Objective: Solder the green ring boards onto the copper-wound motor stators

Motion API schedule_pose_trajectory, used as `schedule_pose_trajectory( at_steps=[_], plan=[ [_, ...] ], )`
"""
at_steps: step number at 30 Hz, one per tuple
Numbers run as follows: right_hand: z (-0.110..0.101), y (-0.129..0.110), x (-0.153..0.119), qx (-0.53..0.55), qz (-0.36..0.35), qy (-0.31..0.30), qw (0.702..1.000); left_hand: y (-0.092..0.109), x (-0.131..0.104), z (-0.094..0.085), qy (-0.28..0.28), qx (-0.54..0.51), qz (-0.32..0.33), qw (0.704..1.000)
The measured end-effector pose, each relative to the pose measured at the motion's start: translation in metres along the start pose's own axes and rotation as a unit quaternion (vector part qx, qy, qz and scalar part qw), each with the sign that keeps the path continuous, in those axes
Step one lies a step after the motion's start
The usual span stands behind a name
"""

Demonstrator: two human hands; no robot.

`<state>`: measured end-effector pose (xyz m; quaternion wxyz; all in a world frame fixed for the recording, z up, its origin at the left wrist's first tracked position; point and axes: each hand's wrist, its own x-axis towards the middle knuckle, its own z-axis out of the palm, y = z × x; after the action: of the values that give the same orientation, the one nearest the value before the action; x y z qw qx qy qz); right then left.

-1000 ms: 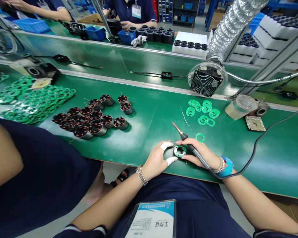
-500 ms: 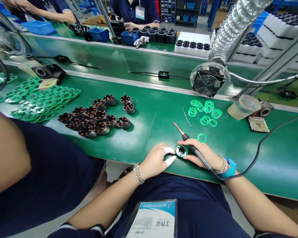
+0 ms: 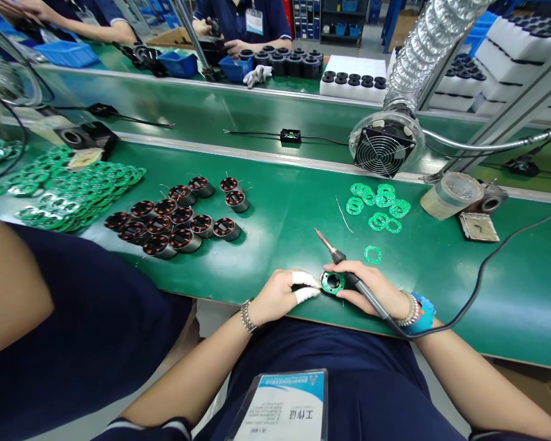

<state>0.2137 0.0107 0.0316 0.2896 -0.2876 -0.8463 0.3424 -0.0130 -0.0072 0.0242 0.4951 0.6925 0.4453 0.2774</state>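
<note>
A ring-shaped green circuit board (image 3: 332,282) lies near the bench's front edge, seemingly on top of a motor stator whose body is mostly hidden. My right hand (image 3: 371,288) grips a soldering iron (image 3: 365,290), its bare tip pointing up and left over the bench. Thumb and index finger of that hand also touch the board's right side. From the left comes my left hand (image 3: 287,293), two fingers wrapped in white covers. Its fingertips draw together at the board's left edge; anything pinched between them is too small to see. Beyond the right hand lies a loose ring board (image 3: 373,255).
Several stators with copper windings (image 3: 181,215) stand left of centre, beside a heap of green boards (image 3: 78,190). Further ring boards (image 3: 386,196) and a wire piece (image 3: 343,214) lie ahead. A fan with duct (image 3: 383,151), cup (image 3: 450,195) and iron stand (image 3: 484,202) are at right.
My left fingertips have closed toward each other at the board's left edge. The board has shifted and turned slightly to the left. The soldering iron stays in my right hand.
</note>
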Motion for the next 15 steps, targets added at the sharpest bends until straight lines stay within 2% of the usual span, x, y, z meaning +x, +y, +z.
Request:
schedule_pose_trajectory(
  at_steps=[3,5,7,11,15],
  plan=[
    [-0.002,-0.001,0.001,-0.001,-0.008,-0.013,1.0,0.006,0.008,0.012,0.026,-0.142,-0.094,0.985],
    [-0.004,-0.003,0.002,-0.003,-0.013,-0.017,1.0,0.009,0.014,0.015,0.021,-0.232,-0.161,0.959],
    [-0.004,-0.006,0.005,-0.001,-0.009,0.006,1.0,0.01,0.018,0.015,0.012,-0.288,-0.199,0.937],
    [0.003,-0.011,0.019,-0.018,-0.006,0.069,0.997,0.01,0.02,0.013,0.006,-0.309,-0.201,0.929],
    [0.007,-0.013,0.031,-0.018,-0.046,0.051,0.997,0.011,0.018,0.013,0.013,-0.316,-0.195,0.928]
  ],
)
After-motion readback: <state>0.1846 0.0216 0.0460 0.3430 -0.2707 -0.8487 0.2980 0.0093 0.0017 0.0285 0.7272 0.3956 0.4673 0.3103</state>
